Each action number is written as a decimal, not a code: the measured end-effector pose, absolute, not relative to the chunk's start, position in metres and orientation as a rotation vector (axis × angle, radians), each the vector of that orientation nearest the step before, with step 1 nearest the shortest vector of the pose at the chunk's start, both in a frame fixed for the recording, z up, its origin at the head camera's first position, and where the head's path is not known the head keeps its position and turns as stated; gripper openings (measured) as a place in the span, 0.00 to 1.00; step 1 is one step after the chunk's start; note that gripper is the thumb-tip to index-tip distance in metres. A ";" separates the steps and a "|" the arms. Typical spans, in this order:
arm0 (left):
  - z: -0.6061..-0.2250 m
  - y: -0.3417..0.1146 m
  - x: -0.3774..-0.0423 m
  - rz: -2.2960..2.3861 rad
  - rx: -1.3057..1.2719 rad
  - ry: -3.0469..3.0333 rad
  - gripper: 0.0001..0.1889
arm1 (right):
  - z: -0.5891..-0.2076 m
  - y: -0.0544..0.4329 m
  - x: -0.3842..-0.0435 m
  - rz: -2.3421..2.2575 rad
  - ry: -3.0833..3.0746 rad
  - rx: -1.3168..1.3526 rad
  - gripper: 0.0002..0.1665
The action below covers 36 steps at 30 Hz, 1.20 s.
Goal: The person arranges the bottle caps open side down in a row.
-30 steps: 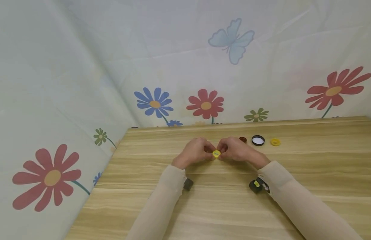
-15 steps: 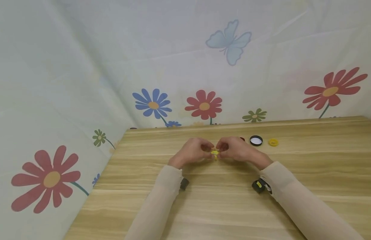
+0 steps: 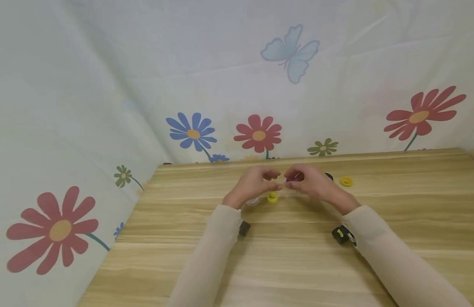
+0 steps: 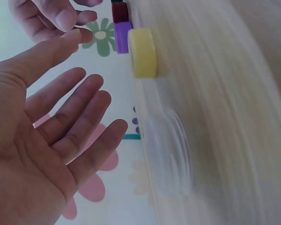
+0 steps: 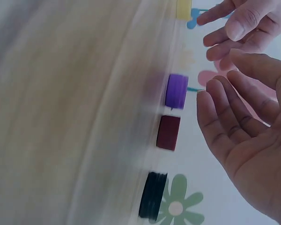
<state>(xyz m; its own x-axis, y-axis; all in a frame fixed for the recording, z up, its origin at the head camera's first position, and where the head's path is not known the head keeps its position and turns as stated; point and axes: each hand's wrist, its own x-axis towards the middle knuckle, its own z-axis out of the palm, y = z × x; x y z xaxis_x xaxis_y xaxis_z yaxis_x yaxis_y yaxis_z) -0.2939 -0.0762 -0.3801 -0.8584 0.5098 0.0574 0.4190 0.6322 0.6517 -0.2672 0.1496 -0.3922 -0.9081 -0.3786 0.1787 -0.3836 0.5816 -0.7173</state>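
Observation:
My left hand (image 3: 253,184) hovers over the table with relaxed, spread fingers and holds nothing. Below it stand a clear cap (image 4: 167,152), partly hidden by the hand in the head view, and a yellow cap (image 3: 272,197). My right hand (image 3: 313,181) faces it, fingers loosely bent and nothing between them. Under that hand a purple cap (image 5: 176,91) sits on the table, apart from the fingers in the right wrist view. Beside the purple cap are a dark red cap (image 5: 168,133) and a black cap (image 5: 152,196).
A second yellow cap (image 3: 346,181) lies at the right end of the row on the wooden table (image 3: 294,256). Behind the table's far edge hangs a flower-printed cloth (image 3: 221,76). Black wrist cameras (image 3: 341,234) sit under both sleeves.
The yellow cap that both hands pinched has been let go and stands on the table. Both hands have lifted away and opened; the right moved right, over the purple cap.

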 end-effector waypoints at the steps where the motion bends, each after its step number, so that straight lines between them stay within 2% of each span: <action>1: -0.380 -0.074 -0.295 1.032 0.789 2.724 0.23 | -0.392 0.152 -0.267 1.275 -2.787 0.662 0.14; 9: -0.381 -0.059 -0.299 1.007 0.836 2.769 0.21 | -0.391 0.164 -0.267 1.328 -2.775 0.589 0.13; 16: -0.384 -0.050 -0.301 1.013 0.750 2.781 0.20 | -0.389 0.167 -0.268 1.313 -2.759 0.545 0.14; 36: -0.395 -0.044 -0.309 0.976 0.757 2.780 0.19 | -0.395 0.167 -0.277 1.321 -2.846 0.554 0.18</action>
<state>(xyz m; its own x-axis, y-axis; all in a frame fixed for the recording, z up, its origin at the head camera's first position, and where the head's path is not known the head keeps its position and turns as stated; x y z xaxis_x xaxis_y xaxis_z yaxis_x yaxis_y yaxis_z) -0.3085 -0.0435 -0.3950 -0.8714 0.4856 0.0689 0.4222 0.6712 0.6093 -0.2771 0.1670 -0.3949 -0.9387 -0.3288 0.1040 -0.2918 0.5963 -0.7479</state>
